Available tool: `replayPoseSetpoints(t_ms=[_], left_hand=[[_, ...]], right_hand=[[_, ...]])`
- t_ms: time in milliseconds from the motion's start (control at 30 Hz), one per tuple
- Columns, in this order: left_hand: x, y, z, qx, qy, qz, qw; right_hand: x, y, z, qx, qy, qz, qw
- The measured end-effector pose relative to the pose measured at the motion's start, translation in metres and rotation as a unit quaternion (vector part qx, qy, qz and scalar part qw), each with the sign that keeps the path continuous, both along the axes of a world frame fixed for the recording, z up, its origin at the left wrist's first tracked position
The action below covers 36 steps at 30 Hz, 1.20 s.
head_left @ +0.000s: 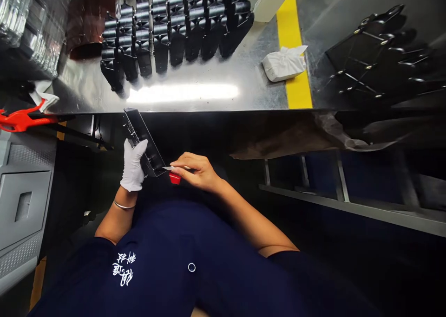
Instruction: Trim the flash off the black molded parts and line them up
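Note:
My left hand [133,164], in a white glove, is closed around a long black plastic part [144,138], tilted in front of the bench edge. My bare right hand [197,171] pinches a small, pale, pointed blade [167,168] between thumb and fingers. The blade's tip is at the near end of the black part; whether it touches cannot be made out. Just under the right fingertips shows a red piece [174,177], and whether it belongs to the blade is unclear.
On the metal bench [209,92] stand several rows of black parts [177,29]. A white wrapped packet [285,64] lies by the yellow stripe [298,92]. Stacked clear trays [38,38] and red-handled scissors [24,118] are at left; black frame-like parts [369,66] lie at right.

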<state>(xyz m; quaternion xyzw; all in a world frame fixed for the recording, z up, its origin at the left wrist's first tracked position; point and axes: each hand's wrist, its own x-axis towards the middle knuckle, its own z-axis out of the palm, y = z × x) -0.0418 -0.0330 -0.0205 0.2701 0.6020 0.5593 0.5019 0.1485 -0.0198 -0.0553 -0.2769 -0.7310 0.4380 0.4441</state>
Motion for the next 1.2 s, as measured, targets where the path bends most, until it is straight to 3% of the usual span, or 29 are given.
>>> replayPoseSetpoints(t_ms=[100, 200, 433, 500, 667, 833, 1000, 1100, 1200], left_hand=[[0.004, -0.002, 0.007, -0.001, 0.01, -0.022, 1.0], [0.006, -0.007, 0.011, -0.012, 0.019, -0.097, 0.995], [0.005, -0.022, 0.016, -0.07, -0.059, -0.224, 0.97], [0.0, -0.026, 0.019, -0.097, -0.106, -0.265, 0.953], [-0.013, -0.025, 0.025, -0.128, -0.159, -0.308, 0.929], [-0.021, -0.023, 0.026, -0.144, -0.15, -0.373, 0.904], [-0.026, -0.03, 0.015, -0.217, -0.251, -0.442, 0.834], [-0.022, -0.033, 0.008, -0.231, -0.325, -0.425, 0.813], [-0.01, -0.031, 0.007, -0.207, -0.295, -0.411, 0.837]], right_hand=[[0.001, 0.009, 0.0, 0.008, -0.018, 0.012, 1.0], [0.002, 0.025, -0.002, 0.01, -0.028, -0.012, 0.999], [0.008, 0.071, -0.008, 0.014, -0.018, -0.157, 0.987], [0.014, 0.074, -0.003, 0.023, -0.021, -0.165, 0.986], [0.033, 0.069, 0.019, 0.064, -0.08, -0.049, 0.994], [0.049, 0.079, 0.04, 0.094, -0.177, 0.055, 0.978], [0.052, 0.091, 0.043, 0.106, -0.211, 0.119, 0.964], [0.039, 0.085, 0.03, 0.051, -0.127, 0.076, 0.988], [0.02, 0.07, 0.014, -0.054, -0.03, -0.067, 0.996]])
